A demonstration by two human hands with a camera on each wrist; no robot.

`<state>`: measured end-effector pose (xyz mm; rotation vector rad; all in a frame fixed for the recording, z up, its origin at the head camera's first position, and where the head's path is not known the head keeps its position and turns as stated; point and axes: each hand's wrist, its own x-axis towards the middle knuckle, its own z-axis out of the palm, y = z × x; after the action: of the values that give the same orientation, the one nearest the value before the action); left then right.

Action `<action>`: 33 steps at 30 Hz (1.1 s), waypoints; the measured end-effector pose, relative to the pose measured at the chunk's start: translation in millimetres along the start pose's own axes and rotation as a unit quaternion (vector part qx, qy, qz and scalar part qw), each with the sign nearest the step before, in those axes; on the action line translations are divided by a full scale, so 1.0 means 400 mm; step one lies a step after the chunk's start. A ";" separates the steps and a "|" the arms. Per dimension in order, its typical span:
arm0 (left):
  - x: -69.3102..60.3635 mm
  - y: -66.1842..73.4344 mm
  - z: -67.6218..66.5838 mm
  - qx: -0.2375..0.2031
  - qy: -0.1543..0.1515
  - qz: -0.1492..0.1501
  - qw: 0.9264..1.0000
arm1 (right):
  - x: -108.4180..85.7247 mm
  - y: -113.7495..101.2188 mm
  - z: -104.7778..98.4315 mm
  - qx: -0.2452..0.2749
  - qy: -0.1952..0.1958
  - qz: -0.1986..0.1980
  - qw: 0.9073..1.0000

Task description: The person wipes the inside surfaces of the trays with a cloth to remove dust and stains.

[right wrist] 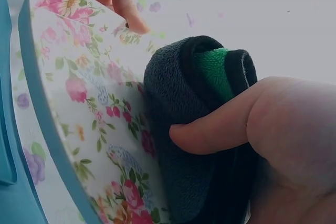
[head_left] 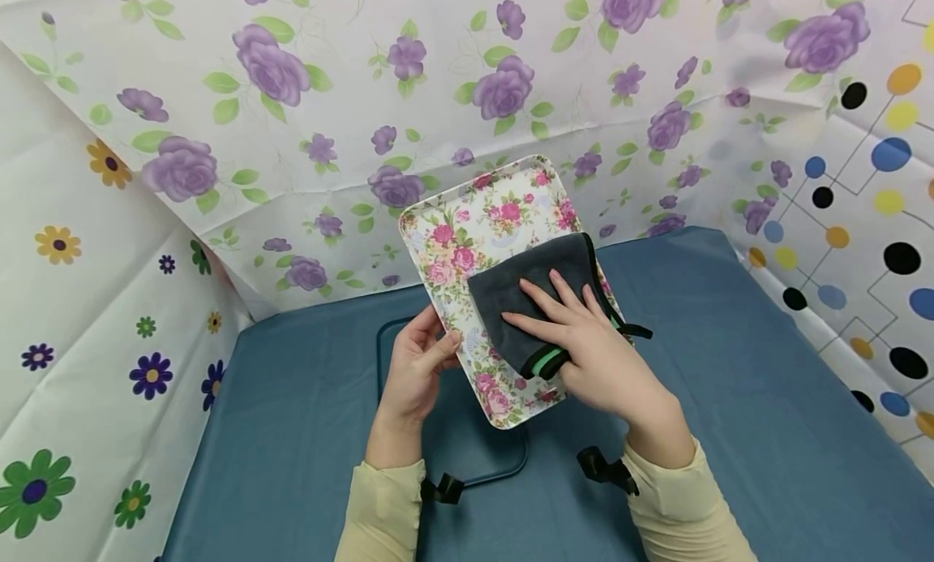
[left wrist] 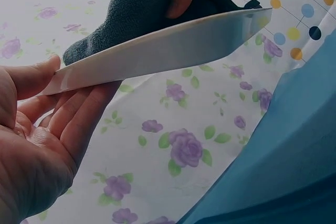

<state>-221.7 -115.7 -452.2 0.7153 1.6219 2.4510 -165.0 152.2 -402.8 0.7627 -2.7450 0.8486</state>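
A white rectangular tray point(head_left: 452, 221) with pink flowers is held up and tilted above the table. My left hand point(head_left: 417, 366) grips its left edge, with the thumb on the front; in the left wrist view the fingers point(left wrist: 86, 111) support the underside. A folded dark grey cloth point(head_left: 536, 278) with black edging and a green inside lies against the tray's printed face. My right hand point(head_left: 601, 355) presses the cloth there with straight, spread fingers. In the right wrist view its thumb point(right wrist: 210, 132) rests along the fold of the cloth point(right wrist: 178, 182).
A blue rounded tray-like object point(head_left: 503, 472) lies beneath on the blue-covered table point(head_left: 292, 432), partly hidden by the arms and flowered tray. Floral sheeting point(head_left: 328, 140) rises behind; dotted sheeting point(head_left: 861, 221) stands at the right. Black straps point(head_left: 606, 469) hang at both wrists.
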 end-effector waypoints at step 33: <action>0.004 0.004 -0.019 0.001 0.012 0.009 1.000 | 0.005 -0.044 0.023 -0.025 -0.041 -0.021 0.999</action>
<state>-226.3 -122.1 -452.4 0.7078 1.6338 2.4807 -157.7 133.5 -401.3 0.8610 -2.7998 0.7526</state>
